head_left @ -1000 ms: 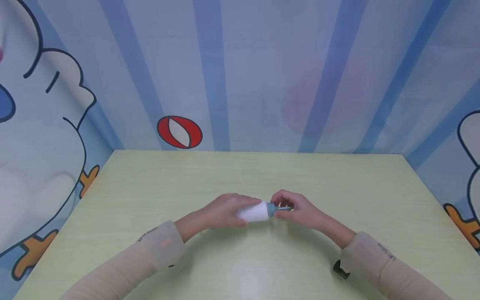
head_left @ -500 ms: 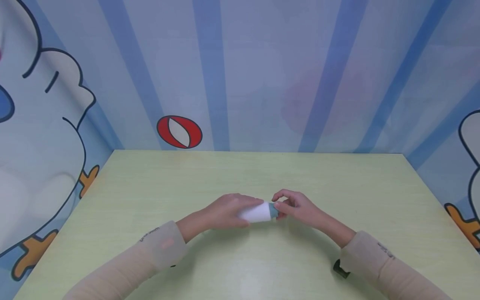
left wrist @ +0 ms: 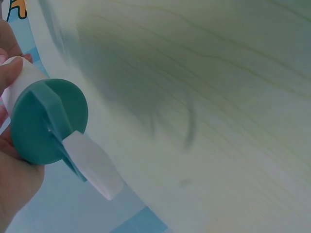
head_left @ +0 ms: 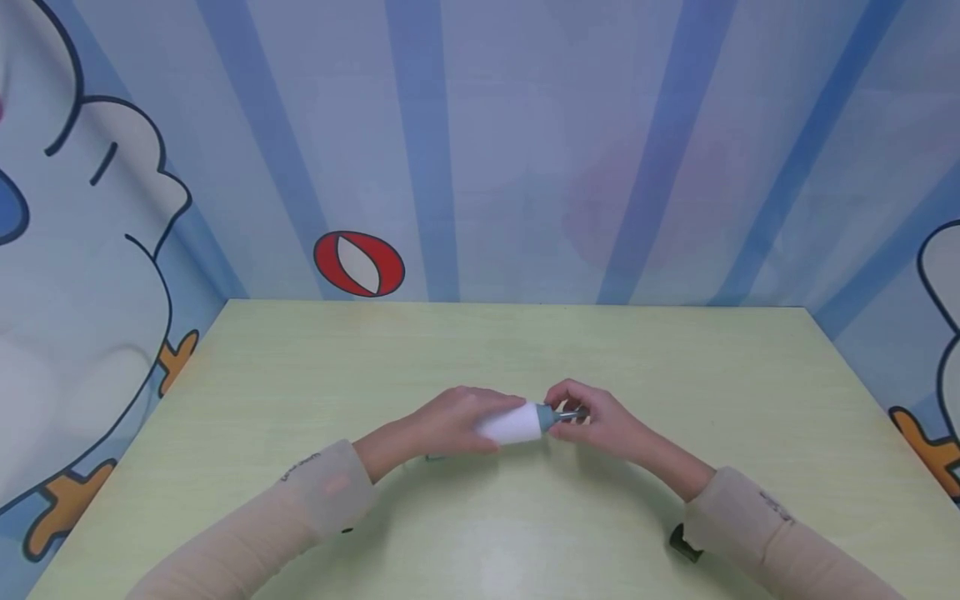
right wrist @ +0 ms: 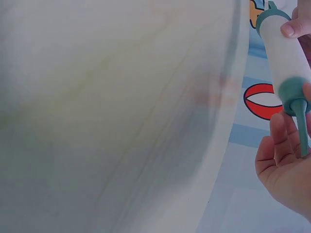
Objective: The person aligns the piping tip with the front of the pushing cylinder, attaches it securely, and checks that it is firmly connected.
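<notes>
A white tube [head_left: 513, 425] with teal ends is held level above the table, between both hands. My left hand [head_left: 456, 423] grips its body from the left, fingers over the top and thumb at the near side. On that end, the left wrist view shows a teal disc [left wrist: 29, 131] with a teal bracket and a white handle-like piece [left wrist: 95, 167]. My right hand [head_left: 592, 419] pinches the teal nozzle cap [right wrist: 293, 91] at the right end. From the cap a thin tapered nozzle [right wrist: 302, 128] points toward the right palm.
Below the hands is a pale yellow-green table [head_left: 495, 350]. Behind it stands a blue striped backdrop [head_left: 517, 167] with a printed red and white ball [head_left: 360, 264]. A dark object [head_left: 684, 543] shows beneath the right cuff.
My right fingers have turned about the cap: the thumb lay across it half a second ago, and the nozzle shows again now. The left hand and the tube have hardly moved.
</notes>
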